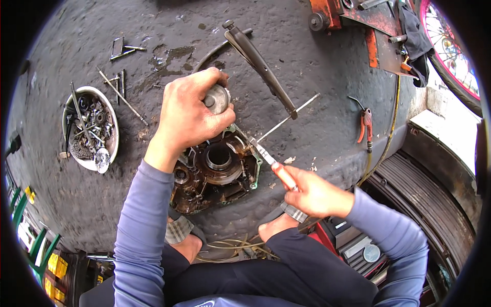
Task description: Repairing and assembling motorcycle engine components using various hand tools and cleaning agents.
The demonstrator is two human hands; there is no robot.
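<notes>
Working from the head camera, I see my right hand (317, 192) closed on the red-orange handle (285, 176) of a scraper-like tool, fingers wrapped round it with no gap that I can make out. Its metal blade (264, 153) points up and left, the tip at the upper right edge of an engine case (221, 179). From here I cannot tell whether the tip touches that edge.

My left hand (189, 107) is curled over the far side of the case, partly open round a grey round metal part (217, 99). The thumb lies along the near side; the other fingertips are hidden, and I cannot tell whether the part is joined to the case.

The case lies on the dark ground (153, 30) ahead of my feet, open side up, its inside brown with oil and strips of green along its rim. Beyond it lie a black lever (261, 66) and a thin rod (307, 104) that meets the lever's near end. Over to the left sits a pale bowl (115, 125) of small metal parts; well to the right is a red air gun (366, 123).
</notes>
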